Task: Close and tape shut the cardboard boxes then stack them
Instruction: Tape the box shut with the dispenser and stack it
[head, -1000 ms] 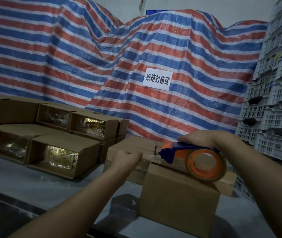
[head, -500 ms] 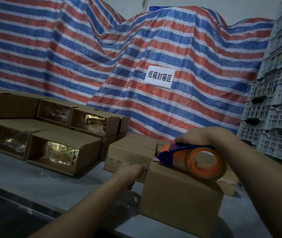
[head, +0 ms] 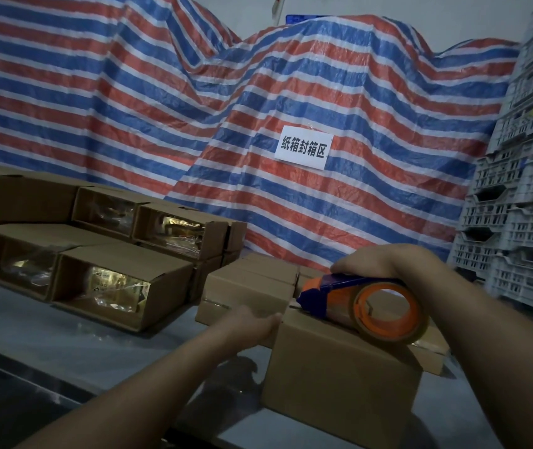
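A striped red, white and blue tarpaulin (head: 194, 108) fills the background, with a white paper sign (head: 302, 147) stuck to it; stacked pale plastic crates (head: 518, 205) stand at the right; in front runs a grey table (head: 64, 345) carrying cardboard boxes; at the left a group of open boxes (head: 106, 283) lies on its side, shiny wrapped contents showing through the open ends, so these look not yet closed or taped; just behind the hands sit lower closed boxes (head: 249, 283), whether sealed or not is hard to tell; nearest the viewer stands the box being taped (head: 339, 377), flaps down, on the table's right part; the right hand (head: 378, 260) has its grip curled over the top of a blue and orange tape dispenser (head: 365, 303), whose nose rests on the box's top near its left edge; the left hand (head: 252, 322) lies with straight fingers pressed against the box's upper left side, holding nothing; judging from this, the tape run along this box's top is only starting, the open boxes remain to do, and no tall stack shows yet
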